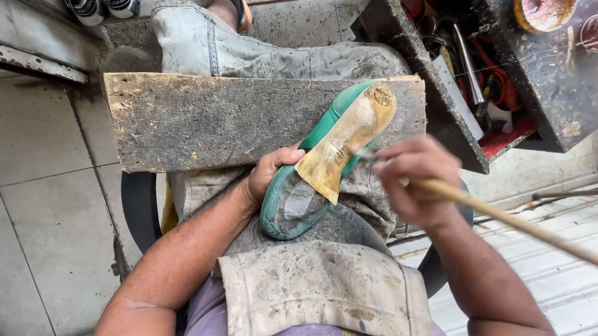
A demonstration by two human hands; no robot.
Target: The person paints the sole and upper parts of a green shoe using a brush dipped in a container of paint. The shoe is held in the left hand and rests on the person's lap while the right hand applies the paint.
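On lap, near edge of worn wooden board (pixel 209 118): green shoe (pixel 300 201), sole up, tan glue-smeared sole piece (pixel 344 136) peeled back over it. Left hand (pixel 269 176) gripping shoe's left side, fingers curled round it. Right hand (pixel 414 180) just right, fingers pinched on long thin stick (pixel 537 231), tip touching tan piece. Far right: dark toolbox (pixel 462 67), cluttered. Grey tiled floor (pixel 31 200) left.

One green shoe (pixel 326 167), sole up. One wooden board (pixel 230 120). One long stick (pixel 516 222). One tool box (pixel 483 66). Two hands: left hand (pixel 269 172), right hand (pixel 414 180).
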